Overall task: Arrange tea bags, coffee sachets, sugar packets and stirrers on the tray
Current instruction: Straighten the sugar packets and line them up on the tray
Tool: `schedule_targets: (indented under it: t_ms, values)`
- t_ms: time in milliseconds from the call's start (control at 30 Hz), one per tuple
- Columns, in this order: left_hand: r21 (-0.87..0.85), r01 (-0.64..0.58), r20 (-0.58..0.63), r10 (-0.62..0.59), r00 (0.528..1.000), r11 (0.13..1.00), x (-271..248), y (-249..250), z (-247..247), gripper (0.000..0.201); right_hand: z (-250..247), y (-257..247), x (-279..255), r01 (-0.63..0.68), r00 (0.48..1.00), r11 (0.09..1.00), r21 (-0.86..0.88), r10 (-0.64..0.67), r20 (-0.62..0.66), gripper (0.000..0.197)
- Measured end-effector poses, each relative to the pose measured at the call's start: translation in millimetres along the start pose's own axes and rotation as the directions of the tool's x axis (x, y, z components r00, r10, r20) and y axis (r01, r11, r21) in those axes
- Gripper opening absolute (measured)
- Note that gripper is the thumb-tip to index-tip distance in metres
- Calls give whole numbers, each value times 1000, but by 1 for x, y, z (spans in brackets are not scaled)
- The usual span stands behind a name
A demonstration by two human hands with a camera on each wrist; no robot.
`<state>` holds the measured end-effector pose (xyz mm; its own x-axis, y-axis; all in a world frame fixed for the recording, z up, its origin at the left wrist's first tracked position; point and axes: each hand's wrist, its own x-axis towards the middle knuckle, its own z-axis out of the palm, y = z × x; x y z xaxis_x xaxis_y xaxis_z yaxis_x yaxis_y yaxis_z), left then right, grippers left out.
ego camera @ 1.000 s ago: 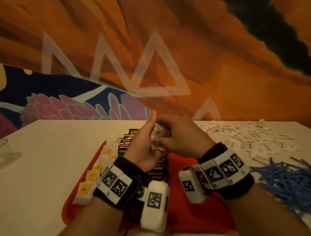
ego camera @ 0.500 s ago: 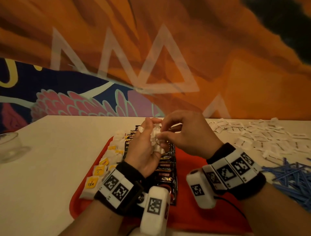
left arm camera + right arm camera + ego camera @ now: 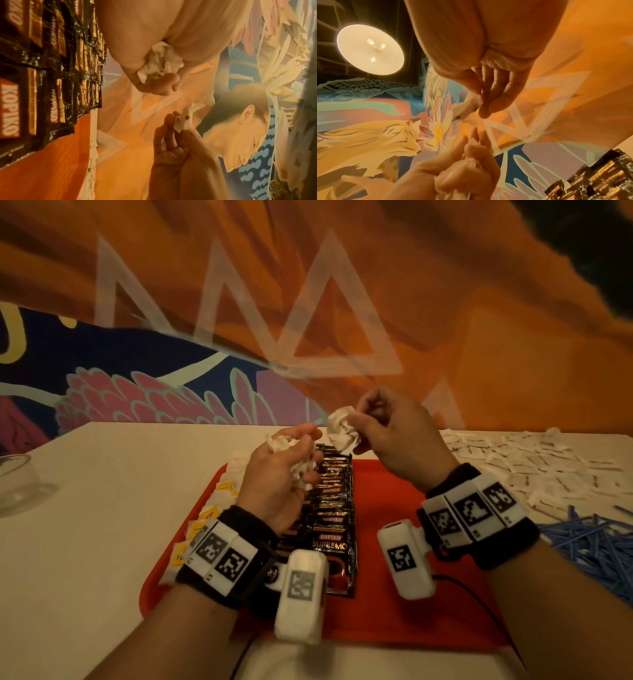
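Note:
My left hand [image 3: 291,453] hovers over the red tray [image 3: 394,594] and grips a bunch of crumpled white sugar packets [image 3: 161,62]. My right hand [image 3: 358,431], a little higher and to the right, pinches a single sugar packet [image 3: 342,433] between thumb and fingers; the right wrist view shows that same packet [image 3: 467,108]. On the tray a column of black coffee sachets [image 3: 334,508] runs down the middle, and tea bags [image 3: 219,501] with yellow tags line its left side. The tray's right half is bare.
A loose heap of sugar packets [image 3: 531,467] lies on the white table to the right of the tray, with a pile of blue stirrers [image 3: 592,542] nearer me. A clear glass [image 3: 15,484] stands at the far left. A painted wall backs the table.
The hands were together around the bunch of packets. Now my right hand has drawn one packet up and to the right, away from the left hand, which still holds the rest.

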<state>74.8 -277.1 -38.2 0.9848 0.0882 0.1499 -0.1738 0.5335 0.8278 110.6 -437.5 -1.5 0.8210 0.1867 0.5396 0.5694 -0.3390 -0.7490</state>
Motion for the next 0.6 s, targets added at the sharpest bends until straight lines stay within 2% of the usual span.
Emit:
schedule_targets:
  t_ms: [67, 133, 200, 300, 367, 467, 500, 567, 600]
  values:
    - [52, -36, 23, 35, 999, 998, -2, 0, 2, 23, 0, -1, 0, -2, 999, 1000, 11, 2, -42, 18]
    - [189, -69, 57, 59, 997, 980, -4, -1, 4, 35, 2, -2, -2, 7, 999, 1000, 23, -6, -46, 15]
    - [266, -108, 75, 92, 993, 958, -7, -1, 4, 27, 5, -5, -4, 18, 1000, 998, 67, -16, -20, 13]
    - [242, -124, 59, 113, 992, 962, -7, 3, 3, 6, 4, -8, -7, -135, 983, 949, 286, 93, 155, 23]
    - [183, -122, 55, 114, 992, 975, -6, 7, 2, 7, 3, -6, -9, -184, 957, 947, 264, 111, 269, 28]
    - [90, -102, 28, 100, 995, 991, -4, 9, 2, 8, 0, -4, -9, -162, 960, 957, 241, 97, 262, 16]
    - [83, -98, 12, 97, 995, 992, -4, 8, 2, 6, 1, -5, -9, -192, 954, 937, 291, 108, 281, 17]
    - [105, -90, -15, 92, 996, 990, -5, 5, 4, 3, 3, -5, -10, -259, 933, 895, 362, 135, 333, 32]
    - [120, -88, -16, 90, 996, 989, -5, 3, 4, 4, 6, -6, -11, -253, 936, 893, 372, 129, 328, 34]
